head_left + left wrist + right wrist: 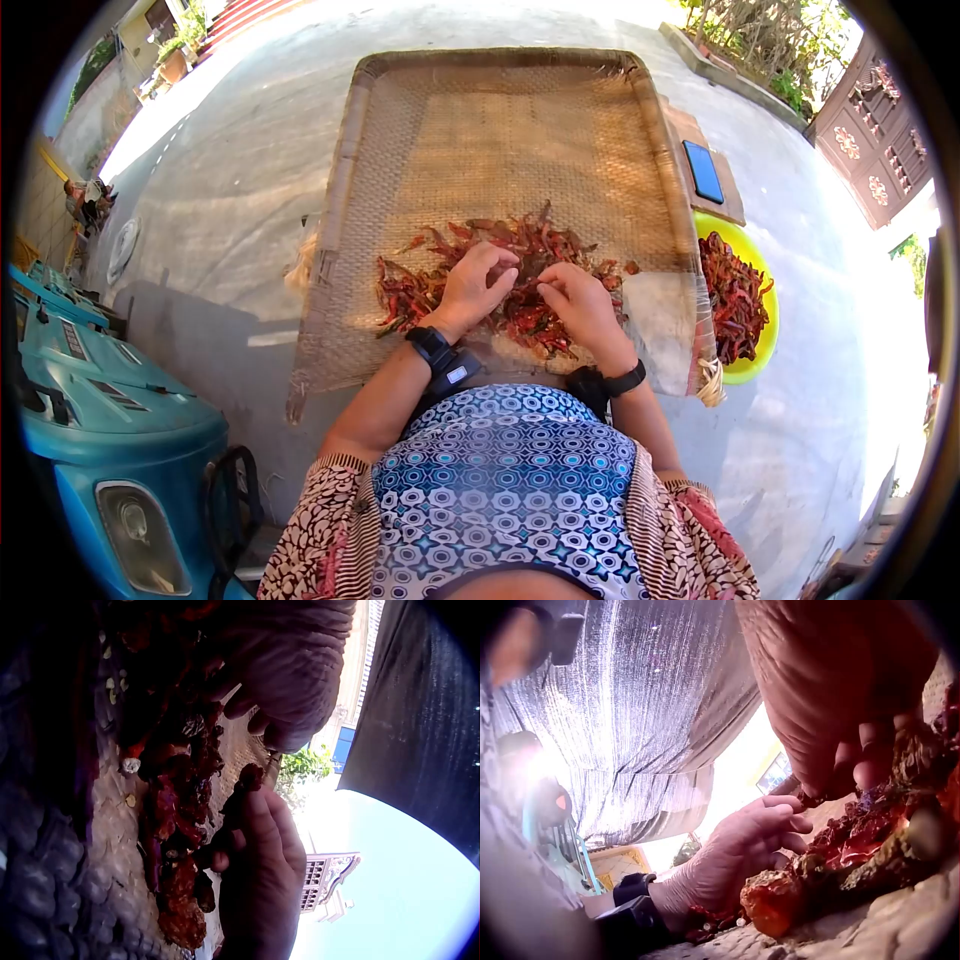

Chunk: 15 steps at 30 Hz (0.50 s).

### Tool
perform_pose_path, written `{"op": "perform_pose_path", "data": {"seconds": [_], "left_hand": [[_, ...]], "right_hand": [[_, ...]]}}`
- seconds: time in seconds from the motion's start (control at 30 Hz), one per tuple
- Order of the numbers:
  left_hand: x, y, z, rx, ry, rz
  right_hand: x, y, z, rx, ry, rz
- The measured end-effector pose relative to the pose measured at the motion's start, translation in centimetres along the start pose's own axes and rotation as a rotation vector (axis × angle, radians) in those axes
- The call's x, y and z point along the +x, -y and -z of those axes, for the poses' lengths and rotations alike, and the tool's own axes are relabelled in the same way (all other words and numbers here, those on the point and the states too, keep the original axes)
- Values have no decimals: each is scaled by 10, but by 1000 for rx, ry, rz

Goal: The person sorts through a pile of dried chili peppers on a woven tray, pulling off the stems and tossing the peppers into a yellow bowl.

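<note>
A loose heap of dried red chilies point(520, 315) lies on the near part of a woven mat tray point(520, 130). Both hands are over the heap, close together. My right hand point(582, 308) pinches a dark red dried chili point(251, 778) between thumb and forefinger. Facing it, my left hand point(475, 288) has bent fingers, its fingertips right at the end of that chili in the right wrist view. I cannot tell whether they grip it. More wrinkled chilies point(855, 847) lie just below the hands, with pale seeds point(112, 694) scattered on the weave.
At the right, a yellow-green basin point(738, 372) holds many dried chilies. A phone point(703, 172) lies on cardboard point(735, 205) beyond it. The tray has a raised rim point(500, 57). A teal vehicle point(130, 430) stands at the left on the concrete ground point(230, 230).
</note>
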State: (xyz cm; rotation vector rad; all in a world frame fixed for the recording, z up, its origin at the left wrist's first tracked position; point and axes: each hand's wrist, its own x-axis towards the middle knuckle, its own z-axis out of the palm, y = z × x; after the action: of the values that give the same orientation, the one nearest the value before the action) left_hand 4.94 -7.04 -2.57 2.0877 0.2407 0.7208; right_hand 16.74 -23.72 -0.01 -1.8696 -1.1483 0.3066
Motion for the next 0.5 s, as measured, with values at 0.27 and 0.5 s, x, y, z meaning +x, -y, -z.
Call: {"op": "perform_pose_path", "data": {"seconds": [0.27,0.5], "left_hand": [[4,4,-2,71,110,-162],[2,7,-6,-109,143,-16]], "right_hand": [[0,3,-3,-14,1,-2],[-5,-3,-2,-111,44,-14]]}}
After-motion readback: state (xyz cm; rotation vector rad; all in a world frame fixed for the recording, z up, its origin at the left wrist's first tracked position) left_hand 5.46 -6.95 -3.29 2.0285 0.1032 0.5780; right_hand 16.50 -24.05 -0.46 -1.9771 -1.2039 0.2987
